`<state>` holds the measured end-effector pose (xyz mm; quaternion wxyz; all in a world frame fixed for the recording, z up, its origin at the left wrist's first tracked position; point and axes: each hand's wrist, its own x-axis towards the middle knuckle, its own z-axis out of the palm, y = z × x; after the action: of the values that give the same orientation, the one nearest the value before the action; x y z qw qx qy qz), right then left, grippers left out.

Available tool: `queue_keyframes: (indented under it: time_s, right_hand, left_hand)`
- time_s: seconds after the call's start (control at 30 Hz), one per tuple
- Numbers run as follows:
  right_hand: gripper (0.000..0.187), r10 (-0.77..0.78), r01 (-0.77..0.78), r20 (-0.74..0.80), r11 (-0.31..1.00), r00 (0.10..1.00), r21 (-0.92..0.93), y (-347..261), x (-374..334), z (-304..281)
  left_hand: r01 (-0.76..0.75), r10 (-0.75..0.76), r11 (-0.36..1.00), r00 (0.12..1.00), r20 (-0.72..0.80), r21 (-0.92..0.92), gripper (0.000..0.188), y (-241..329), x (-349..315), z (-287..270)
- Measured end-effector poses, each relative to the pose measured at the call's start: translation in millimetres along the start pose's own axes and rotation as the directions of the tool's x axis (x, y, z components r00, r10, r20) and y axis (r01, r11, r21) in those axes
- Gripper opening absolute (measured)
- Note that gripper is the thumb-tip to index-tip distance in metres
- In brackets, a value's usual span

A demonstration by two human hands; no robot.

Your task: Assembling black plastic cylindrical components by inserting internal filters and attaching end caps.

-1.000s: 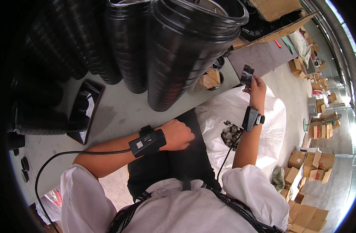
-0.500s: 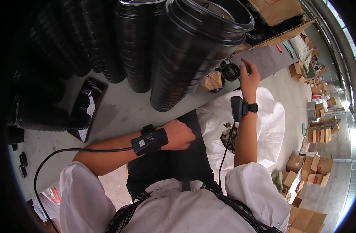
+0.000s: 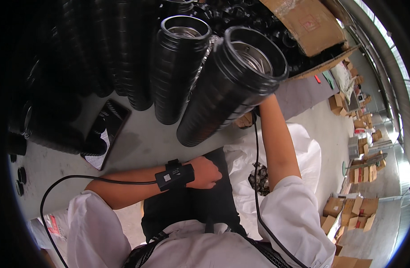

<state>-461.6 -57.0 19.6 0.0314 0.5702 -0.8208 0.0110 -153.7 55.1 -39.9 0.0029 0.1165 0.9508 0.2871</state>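
My left hand (image 3: 207,173) lies in a loose fist over my dark trousers (image 3: 202,201), close to the table's front edge. Nothing sticks out of its curled fingers. My right forearm (image 3: 278,143) reaches forward, and the right hand passes behind a tall ribbed black column (image 3: 222,96) that looks like stacked rings, so its fingers are hidden. That column leans to the right, with a metal part inside its open top. A second black column (image 3: 171,85) stands just left of it, also with metal inside.
More dark columns (image 3: 138,67) fill the table's left and back. A phone-like black slab (image 3: 109,129) lies on the grey table (image 3: 138,156). Behind stands a cardboard box (image 3: 303,27) of black parts. A white sack (image 3: 303,156) holding small metallic pieces sits by my right arm.
My right hand has moved forward and left, going out of sight behind the nearest column. The columns appear lower in the picture as the view shifted. My left hand stays in place.
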Motion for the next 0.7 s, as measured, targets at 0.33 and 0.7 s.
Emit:
queue_keyframes:
  time_s: [0.33,0.7]
  right_hand:
    - [0.04,0.176,0.225,-0.321,0.417,0.931,0.881,-11,-103,-42]
    - [0.026,0.049,0.081,-0.41,0.952,0.911,0.295,6,-138,7]
  left_hand:
    - [0.032,-0.032,0.999,0.999,-0.01,0.021,0.016,0,-3,3]
    - [0.018,-0.018,1.0,1.0,-0.023,0.004,0.016,-1,0,1]
